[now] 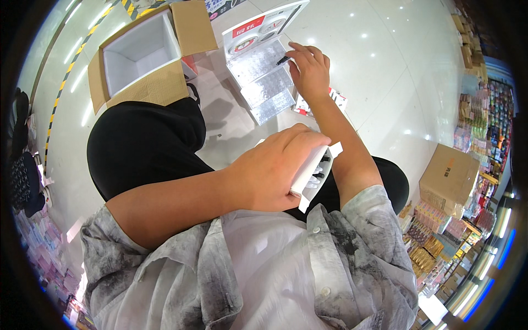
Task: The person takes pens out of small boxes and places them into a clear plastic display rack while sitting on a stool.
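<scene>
My left hand grips a small white carton whose open end faces right, showing several clear and black pen-like items inside. Farther forward, my right hand pinches a short black object, probably a pen, between thumb and fingers. It is held over the upper step of a silver, stepped display box, whose printed white and red lid stands raised behind. Whether the black object touches the step I cannot tell. Partly hidden by my right wrist, red and white printed packages lie on the floor.
An open cardboard box with a white lining stands at the upper left, near my bent knee. On the right are a closed cardboard carton and shelves of packed goods. Yellow and black tape runs along the floor at left.
</scene>
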Tool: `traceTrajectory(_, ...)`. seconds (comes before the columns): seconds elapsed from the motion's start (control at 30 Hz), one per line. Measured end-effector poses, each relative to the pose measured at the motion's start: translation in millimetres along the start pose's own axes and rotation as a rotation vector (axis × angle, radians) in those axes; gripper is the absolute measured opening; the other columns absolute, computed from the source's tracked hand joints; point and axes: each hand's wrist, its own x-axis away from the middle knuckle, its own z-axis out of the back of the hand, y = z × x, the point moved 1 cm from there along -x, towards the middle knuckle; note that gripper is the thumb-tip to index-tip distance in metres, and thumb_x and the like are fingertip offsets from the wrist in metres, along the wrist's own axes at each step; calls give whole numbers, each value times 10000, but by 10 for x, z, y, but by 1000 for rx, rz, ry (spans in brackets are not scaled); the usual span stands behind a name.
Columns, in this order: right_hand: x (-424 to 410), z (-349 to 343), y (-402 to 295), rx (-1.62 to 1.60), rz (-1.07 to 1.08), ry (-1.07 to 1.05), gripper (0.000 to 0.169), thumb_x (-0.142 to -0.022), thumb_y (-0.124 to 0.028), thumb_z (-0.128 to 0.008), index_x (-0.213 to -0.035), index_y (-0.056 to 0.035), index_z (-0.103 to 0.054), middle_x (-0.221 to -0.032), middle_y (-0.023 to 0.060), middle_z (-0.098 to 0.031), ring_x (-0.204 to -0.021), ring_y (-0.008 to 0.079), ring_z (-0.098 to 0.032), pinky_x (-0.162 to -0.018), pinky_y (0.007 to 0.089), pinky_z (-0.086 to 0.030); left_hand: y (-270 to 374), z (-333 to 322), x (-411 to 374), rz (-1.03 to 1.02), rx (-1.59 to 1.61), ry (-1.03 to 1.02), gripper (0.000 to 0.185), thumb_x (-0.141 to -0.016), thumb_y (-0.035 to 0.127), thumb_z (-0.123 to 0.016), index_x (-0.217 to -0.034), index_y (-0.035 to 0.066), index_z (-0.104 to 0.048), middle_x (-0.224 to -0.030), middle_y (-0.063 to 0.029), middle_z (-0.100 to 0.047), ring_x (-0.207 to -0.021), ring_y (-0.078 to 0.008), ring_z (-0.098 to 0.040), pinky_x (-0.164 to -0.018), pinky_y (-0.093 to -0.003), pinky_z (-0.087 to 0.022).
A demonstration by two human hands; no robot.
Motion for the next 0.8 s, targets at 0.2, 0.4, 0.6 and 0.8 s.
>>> traceTrajectory(0.2, 10, 10, 76, 17, 55, 1, 183, -901, -79, -787, -1049, -167, -725, -1338, -109, -757, -1270, 233, -657, -1060, 438, -448, 0, 12, -19, -6, -2, -3, 885, -683, 14, -813, -1486, 22, -440, -1309, -221, -560, -1206, -444, -589, -1041, -466, -498)
traceTrajectory(0.4, -25, 66, 72, 64, 76, 12, 179, -926, -99, -777, -1081, -180, -739, -1230, -104, -787, -1270, 222, -668, -1063, 447, -443, 6, 12, -41, -12, -17, -4, 885, -685, 19, -823, -1485, 22, -445, -1311, -222, -562, -1215, -447, -590, -1040, -469, -500)
traceTrajectory(0.6, -144, 61, 128, 12, 82, 30, 185, -936, -119, -785, -1104, -182, -743, -1021, -52, -808, -1153, 205, -707, -1032, 433, -462, 3, 12, -37, -16, -14, -2, 895, -685, 9, -837, -1487, 28, -440, -1313, -222, -562, -1214, -449, -589, -1043, -471, -498)
traceTrajectory(0.8, -180, 20, 100, -138, 13, -41, 191, -937, -112, -778, -1116, -177, -764, -993, -32, -814, -1065, 229, -734, -1005, 434, -489, -5, 4, -12, 0, -9, -2, 899, -691, 15, -854, -1489, 44, -441, -1308, -214, -560, -1213, -449, -588, -1046, -471, -495)
